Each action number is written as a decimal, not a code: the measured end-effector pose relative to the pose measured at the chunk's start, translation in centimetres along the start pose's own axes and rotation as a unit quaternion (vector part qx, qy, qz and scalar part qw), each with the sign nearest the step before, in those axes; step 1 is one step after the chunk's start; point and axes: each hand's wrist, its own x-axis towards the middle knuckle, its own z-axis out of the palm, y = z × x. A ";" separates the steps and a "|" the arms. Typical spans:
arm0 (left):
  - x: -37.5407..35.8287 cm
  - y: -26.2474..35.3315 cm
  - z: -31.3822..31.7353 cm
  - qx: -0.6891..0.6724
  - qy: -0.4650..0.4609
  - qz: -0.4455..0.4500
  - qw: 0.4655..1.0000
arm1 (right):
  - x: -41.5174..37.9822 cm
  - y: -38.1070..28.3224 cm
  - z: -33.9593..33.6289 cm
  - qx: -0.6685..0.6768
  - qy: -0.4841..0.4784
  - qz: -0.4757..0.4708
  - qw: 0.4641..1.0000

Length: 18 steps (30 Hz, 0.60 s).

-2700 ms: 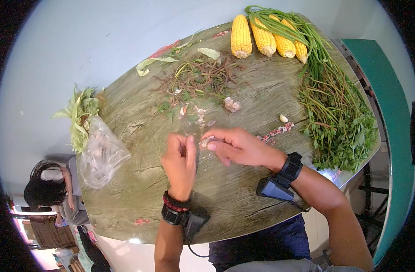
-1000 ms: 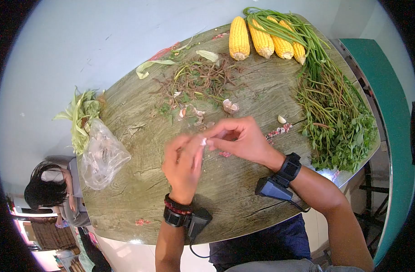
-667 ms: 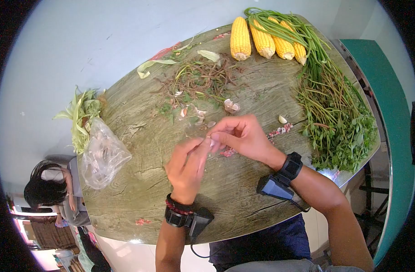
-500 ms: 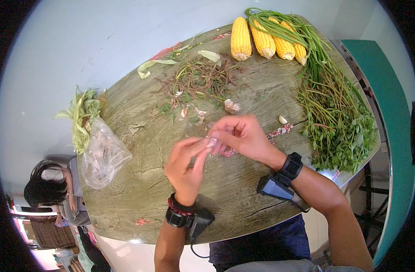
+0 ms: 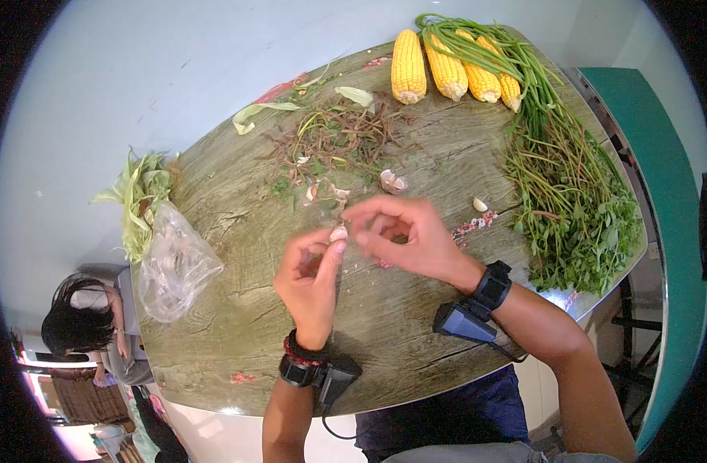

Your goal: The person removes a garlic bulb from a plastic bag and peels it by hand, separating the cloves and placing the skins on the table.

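A garlic clove [image 5: 338,233] with pinkish skin is pinched between the thumb and finger of my left hand [image 5: 310,278]. Just to its right, my right hand [image 5: 406,238] is apart from the clove, thumb and fingers spread and slightly blurred. Beyond my hands lie a partly broken garlic bulb [image 5: 392,182] and bits of garlic skin [image 5: 339,194]. One peeled pale clove [image 5: 479,204] rests on the table to the right of my right hand.
Stem and root scraps [image 5: 346,135] are heaped at the table's middle back. Several corn cobs [image 5: 409,68] lie at the back right, beside long greens [image 5: 573,208]. A clear plastic bag [image 5: 176,266] and corn husks [image 5: 143,189] are at left. A person [image 5: 87,312] sits beyond the left edge.
My hands were together on the clove. My right hand has come off it and its fingers have spread, while my left hand has shifted slightly left, still pinching the clove.
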 end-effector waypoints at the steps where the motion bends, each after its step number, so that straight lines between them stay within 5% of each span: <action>1: 0.1 -0.1 0.1 0.020 0.004 0.024 1.000 | 0.0 0.0 0.0 -0.014 -0.013 -0.009 1.000; 4: 0.1 -0.3 0.1 0.050 0.012 0.056 0.997 | 0.0 -0.3 0.1 0.094 -0.028 0.103 0.990; 14: 0.3 0.0 -0.3 0.106 -0.008 0.123 0.987 | 0.3 -0.2 -0.1 0.137 -0.036 0.119 0.983; 18: 0.1 0.0 -0.2 -0.001 -0.025 0.056 0.998 | 0.3 -0.2 -0.3 0.152 -0.047 0.114 0.981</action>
